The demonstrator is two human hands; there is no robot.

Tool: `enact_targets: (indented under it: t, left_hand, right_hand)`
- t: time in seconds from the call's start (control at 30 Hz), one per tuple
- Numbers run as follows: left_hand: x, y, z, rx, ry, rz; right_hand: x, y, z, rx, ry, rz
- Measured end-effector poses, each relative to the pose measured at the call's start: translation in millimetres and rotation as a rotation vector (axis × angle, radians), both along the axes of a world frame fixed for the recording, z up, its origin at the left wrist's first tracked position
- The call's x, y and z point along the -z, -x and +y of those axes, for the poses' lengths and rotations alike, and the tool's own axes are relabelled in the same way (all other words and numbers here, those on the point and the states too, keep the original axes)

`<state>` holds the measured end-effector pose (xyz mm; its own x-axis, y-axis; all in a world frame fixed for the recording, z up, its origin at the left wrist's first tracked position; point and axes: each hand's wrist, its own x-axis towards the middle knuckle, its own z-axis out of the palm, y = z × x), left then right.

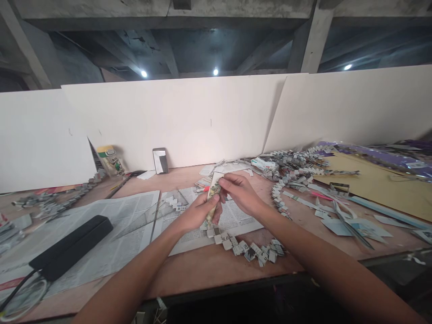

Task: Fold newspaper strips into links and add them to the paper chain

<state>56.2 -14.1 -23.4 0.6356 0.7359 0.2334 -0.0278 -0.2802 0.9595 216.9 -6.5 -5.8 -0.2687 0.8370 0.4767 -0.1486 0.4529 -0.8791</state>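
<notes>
A narrow strip (213, 185) of printed paper, pale near its upper end and mottled yellow and dark green lower down, is held upright at a slant above the middle of the worktop (158, 279). It is pinched between thumb and fingers of the left hand (202, 209), while its upper part is gripped by the fingertips of the right hand (241, 193). From just below the left hand, a zigzag chain (245, 248) of small, flat, squared paper links is curved to the right.

A bottle (110, 161) with a yellow cap is stood at the back left; its contents cannot be made out. Purple material (388, 158) is covered by glossy clear plastic at the far right, behind a smooth yellow sheet (374, 182).

Thin newsprint (131, 204) is spread flat on the left, where a matte black oblong case (72, 245) is laid. More linked paper (293, 162) is heaped behind the right hand, and metal scissors (349, 223) are set among paper scraps.
</notes>
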Motion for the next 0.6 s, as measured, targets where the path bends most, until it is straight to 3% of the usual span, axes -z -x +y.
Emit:
enact_targets:
  t: [0.2,0.6]
  left_hand:
    - [-0.3,-2.2,-2.8,0.056,0.063,-0.071]
    - [5.1,-7.6,-4.7,0.035,0.073,-0.127]
  right_hand:
    - [1.6,3.1,-1.0,0.02,0.026,0.062]
    - [0.4,7.4,-4.3,0.048,0.049,0.149]
